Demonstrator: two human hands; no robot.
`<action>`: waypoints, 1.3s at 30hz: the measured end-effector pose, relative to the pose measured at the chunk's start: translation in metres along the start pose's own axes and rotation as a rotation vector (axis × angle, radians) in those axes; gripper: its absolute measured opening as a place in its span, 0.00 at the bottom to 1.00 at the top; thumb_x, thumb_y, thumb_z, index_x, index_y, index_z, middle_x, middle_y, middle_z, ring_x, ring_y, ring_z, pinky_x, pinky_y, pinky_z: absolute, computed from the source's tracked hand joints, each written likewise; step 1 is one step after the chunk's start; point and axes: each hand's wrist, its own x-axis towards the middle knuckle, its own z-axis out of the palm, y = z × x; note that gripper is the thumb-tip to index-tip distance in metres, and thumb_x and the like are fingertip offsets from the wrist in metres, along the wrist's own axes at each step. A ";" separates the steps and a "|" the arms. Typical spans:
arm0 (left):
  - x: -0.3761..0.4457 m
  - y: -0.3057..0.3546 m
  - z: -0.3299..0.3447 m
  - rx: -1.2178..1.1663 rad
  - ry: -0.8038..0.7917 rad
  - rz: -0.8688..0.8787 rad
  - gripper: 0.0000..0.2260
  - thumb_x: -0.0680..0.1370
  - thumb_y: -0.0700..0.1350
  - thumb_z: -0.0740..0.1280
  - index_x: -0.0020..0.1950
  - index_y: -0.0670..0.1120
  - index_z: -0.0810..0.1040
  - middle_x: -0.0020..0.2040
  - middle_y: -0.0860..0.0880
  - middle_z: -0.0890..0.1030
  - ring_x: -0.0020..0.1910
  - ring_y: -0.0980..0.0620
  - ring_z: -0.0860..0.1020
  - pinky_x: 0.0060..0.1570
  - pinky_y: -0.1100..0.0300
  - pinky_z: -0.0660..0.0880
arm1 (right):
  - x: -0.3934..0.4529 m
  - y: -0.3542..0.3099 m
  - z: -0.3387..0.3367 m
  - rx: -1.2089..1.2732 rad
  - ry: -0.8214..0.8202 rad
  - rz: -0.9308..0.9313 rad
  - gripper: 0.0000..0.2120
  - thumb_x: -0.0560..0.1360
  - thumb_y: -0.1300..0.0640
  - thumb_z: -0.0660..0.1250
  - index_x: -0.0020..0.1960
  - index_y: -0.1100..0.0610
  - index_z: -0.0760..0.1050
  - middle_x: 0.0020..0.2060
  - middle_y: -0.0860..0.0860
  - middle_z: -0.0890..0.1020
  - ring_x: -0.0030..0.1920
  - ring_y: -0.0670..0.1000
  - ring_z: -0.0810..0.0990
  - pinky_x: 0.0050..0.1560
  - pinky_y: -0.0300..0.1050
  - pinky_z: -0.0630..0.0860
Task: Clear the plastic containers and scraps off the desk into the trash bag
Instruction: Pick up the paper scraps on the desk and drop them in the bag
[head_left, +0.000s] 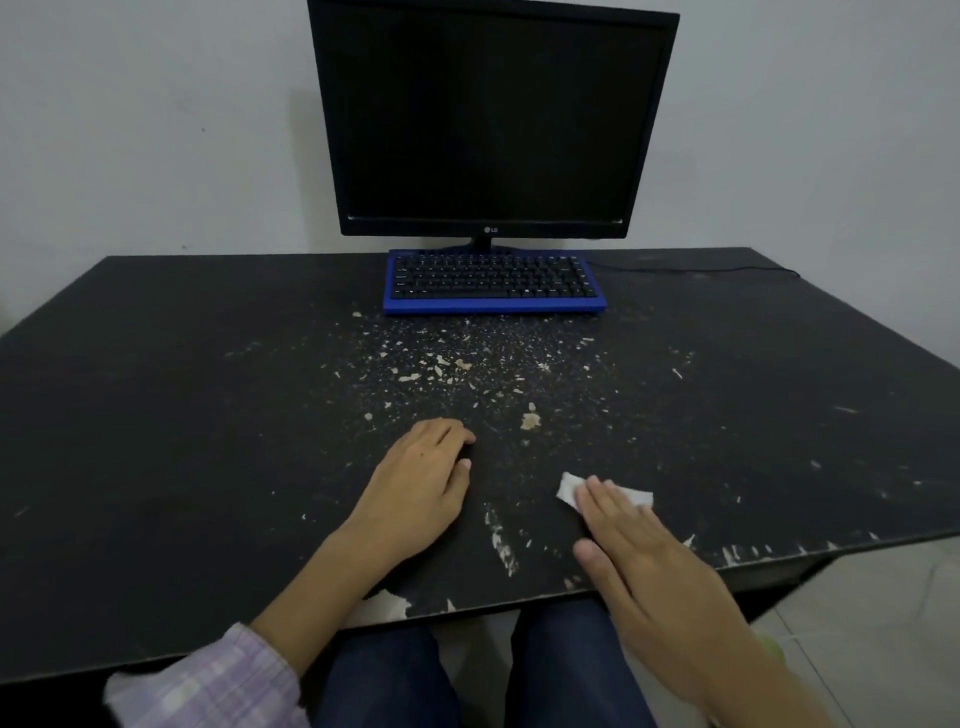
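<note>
Room: a plain pale wall stands behind a wide, matt black desk (156, 395) with a chipped front edge.
Left hand: the person's left hand (421, 478) rests on the desk, fingers loosely curled and, as far as can be seen, grasping nothing; its fingertips are tucked under, so a crumb held there cannot be ruled out.
Scraps: pale flaky scraps (457, 364) lie scattered across the middle of the desk, between the hands and the blue-framed keyboard with black keys (493, 283); one larger tan scrap (530, 420) sits just beyond the left hand's fingers.
Right hand: the right hand (649, 566) lies flat with fingers straight, pressing a small white folded tissue (571, 488) against the desk.
Step in hand: seemingly wiping the scraps together. It would go best with long strokes from the keyboard toward the front edge, the left hand cupped as a stop, so that flakes gather in one heap and none fall onto the lap.
Background: a black flat monitor (488, 119), screen dark, stands behind the keyboard.
Hidden: no trash bag or plastic containers are in view. Part of the tissue is under the fingers. The finest specks cannot be told from wear on the desk.
</note>
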 end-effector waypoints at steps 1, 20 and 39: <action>0.006 0.005 0.003 -0.008 -0.008 0.017 0.14 0.80 0.46 0.57 0.66 0.47 0.70 0.65 0.52 0.71 0.66 0.55 0.67 0.64 0.64 0.62 | 0.002 -0.002 0.000 -0.005 0.003 0.023 0.39 0.69 0.32 0.28 0.76 0.46 0.40 0.74 0.38 0.41 0.72 0.33 0.34 0.70 0.31 0.34; 0.121 0.051 0.063 0.028 -0.089 0.135 0.15 0.81 0.46 0.55 0.66 0.43 0.70 0.64 0.47 0.73 0.64 0.50 0.70 0.64 0.56 0.67 | 0.017 0.099 -0.043 0.003 0.051 0.274 0.33 0.73 0.36 0.38 0.76 0.44 0.46 0.75 0.38 0.47 0.73 0.36 0.43 0.67 0.32 0.45; 0.152 0.046 0.061 0.139 -0.098 0.157 0.11 0.79 0.47 0.57 0.59 0.45 0.71 0.57 0.48 0.73 0.55 0.50 0.71 0.51 0.57 0.71 | 0.113 0.107 -0.052 -0.078 -0.115 0.094 0.44 0.67 0.28 0.35 0.77 0.49 0.47 0.77 0.43 0.48 0.75 0.42 0.47 0.72 0.46 0.55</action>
